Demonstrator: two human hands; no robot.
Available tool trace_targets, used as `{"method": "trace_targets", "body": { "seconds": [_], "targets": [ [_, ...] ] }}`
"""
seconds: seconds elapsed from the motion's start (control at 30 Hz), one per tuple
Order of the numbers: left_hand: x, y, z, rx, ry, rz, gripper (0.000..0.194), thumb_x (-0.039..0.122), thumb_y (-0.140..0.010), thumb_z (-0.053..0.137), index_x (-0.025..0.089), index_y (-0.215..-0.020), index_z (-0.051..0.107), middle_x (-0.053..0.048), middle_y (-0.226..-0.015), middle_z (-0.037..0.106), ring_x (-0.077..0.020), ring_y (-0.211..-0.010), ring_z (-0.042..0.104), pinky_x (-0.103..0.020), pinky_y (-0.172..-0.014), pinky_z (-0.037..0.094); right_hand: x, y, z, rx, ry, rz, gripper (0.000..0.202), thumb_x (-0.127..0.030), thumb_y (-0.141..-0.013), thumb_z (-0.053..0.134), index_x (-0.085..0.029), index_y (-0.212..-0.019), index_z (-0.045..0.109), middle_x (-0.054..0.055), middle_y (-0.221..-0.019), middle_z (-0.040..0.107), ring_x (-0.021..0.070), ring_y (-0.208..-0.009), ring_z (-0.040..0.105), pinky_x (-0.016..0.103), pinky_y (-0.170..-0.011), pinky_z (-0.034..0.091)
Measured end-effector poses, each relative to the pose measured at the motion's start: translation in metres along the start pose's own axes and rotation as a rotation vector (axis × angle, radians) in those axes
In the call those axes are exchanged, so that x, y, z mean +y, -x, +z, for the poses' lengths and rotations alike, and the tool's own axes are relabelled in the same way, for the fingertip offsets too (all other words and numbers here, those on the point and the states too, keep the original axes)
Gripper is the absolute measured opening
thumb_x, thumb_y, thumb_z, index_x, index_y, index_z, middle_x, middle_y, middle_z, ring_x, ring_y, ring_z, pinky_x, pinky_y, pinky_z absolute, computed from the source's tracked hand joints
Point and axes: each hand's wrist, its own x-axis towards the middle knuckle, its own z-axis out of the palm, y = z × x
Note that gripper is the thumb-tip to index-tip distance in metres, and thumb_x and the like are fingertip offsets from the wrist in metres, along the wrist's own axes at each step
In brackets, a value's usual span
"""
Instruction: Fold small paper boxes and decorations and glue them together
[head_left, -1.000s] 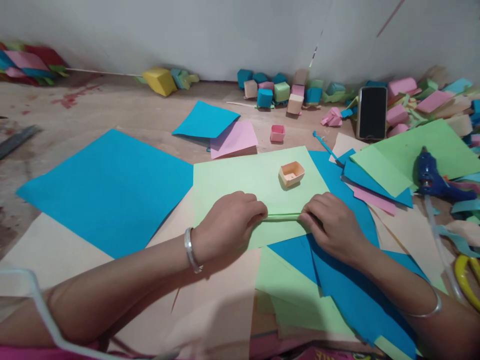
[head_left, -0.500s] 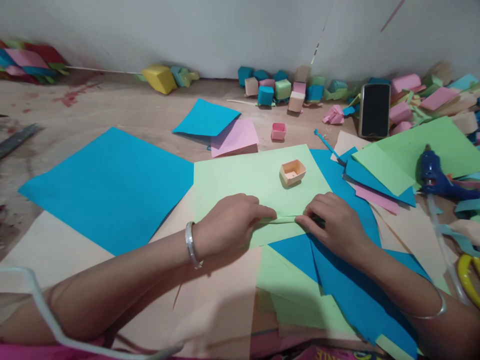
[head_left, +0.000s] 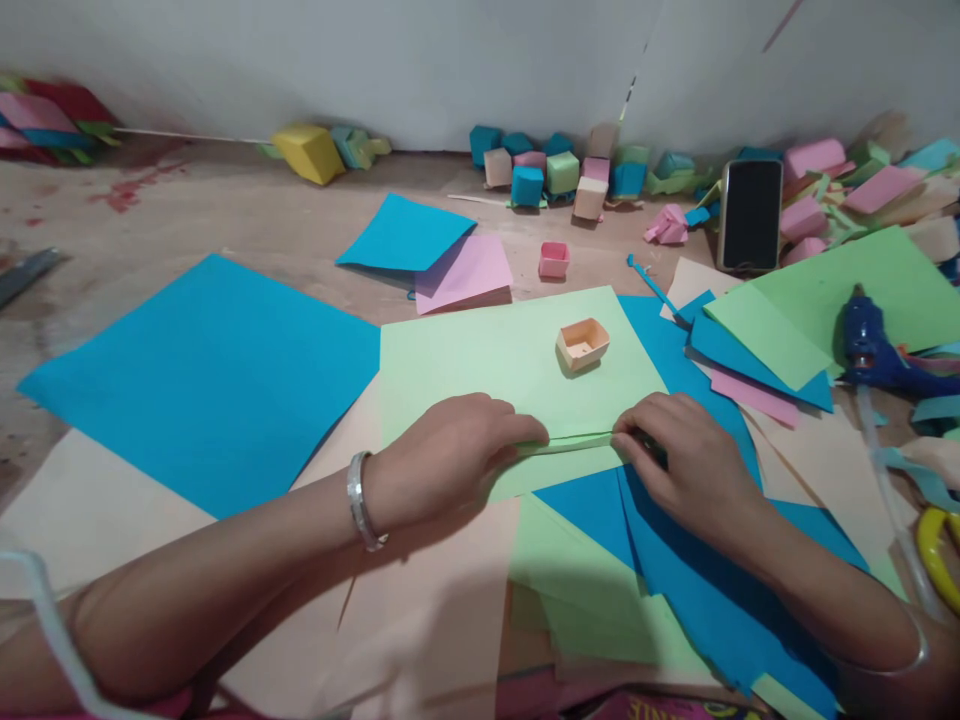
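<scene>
A narrow light green paper strip (head_left: 579, 442) stretches between my two hands, just over a light green paper sheet (head_left: 465, 360). My left hand (head_left: 457, 455) is closed, its fingers pinching the strip's left end. At the other end, the thumb and fingers of my right hand (head_left: 686, 450) grip the strip. Something dark shows under the right palm; I cannot make out what it is. A small peach paper box (head_left: 583, 345), open at the top, sits on the green sheet beyond my hands. Behind it stands a smaller pink paper box (head_left: 554, 260).
Blue paper (head_left: 202, 380) lies to the left, with peach sheets under it. Several small paper blocks (head_left: 562, 174) line the wall. On the right are a phone (head_left: 750, 215), a blue glue gun (head_left: 866, 340), paper scraps and a yellow handle (head_left: 937, 560).
My right hand has shifted slightly right, away from the left one, and more of the strip shows between them. The view has moved a little.
</scene>
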Motion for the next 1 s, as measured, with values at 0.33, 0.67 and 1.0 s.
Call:
{"method": "trace_targets", "body": {
  "seconds": [0.33,0.67,1.0],
  "targets": [
    [0.001,0.0,0.004,0.022,0.024,-0.033,0.028,0.016,-0.089,0.045,0.026,-0.107,0.065,-0.002,-0.085,0.065,-0.0177,-0.078,0.057,-0.028,-0.067,0.039,0.006,0.003,-0.014,-0.07,-0.021,0.045,0.02,-0.027,-0.092,0.05,-0.02,-0.077,0.062,0.004,-0.079,0.06,0.0202,-0.079,0.051,0.034,-0.072,0.036],
    [-0.003,0.0,0.007,0.053,0.121,-0.042,0.036,0.017,-0.091,0.046,0.034,-0.118,0.062,0.001,-0.091,0.066,-0.0156,-0.082,0.058,-0.025,-0.068,0.038,0.013,0.0,-0.007,-0.114,-0.031,0.17,0.021,-0.031,-0.085,0.058,-0.021,-0.068,0.053,0.003,-0.073,0.057,0.0194,-0.073,0.049,0.031,-0.063,0.035],
    [-0.002,0.0,0.004,-0.015,-0.094,0.081,0.037,0.015,-0.09,0.049,0.037,-0.115,0.066,-0.001,-0.072,0.053,-0.0153,-0.065,0.046,-0.027,-0.056,0.026,0.014,0.0,-0.007,-0.099,-0.022,0.181,0.016,-0.032,-0.083,0.061,-0.021,-0.073,0.056,0.003,-0.076,0.058,0.0183,-0.073,0.052,0.029,-0.06,0.036]
  ]
}}
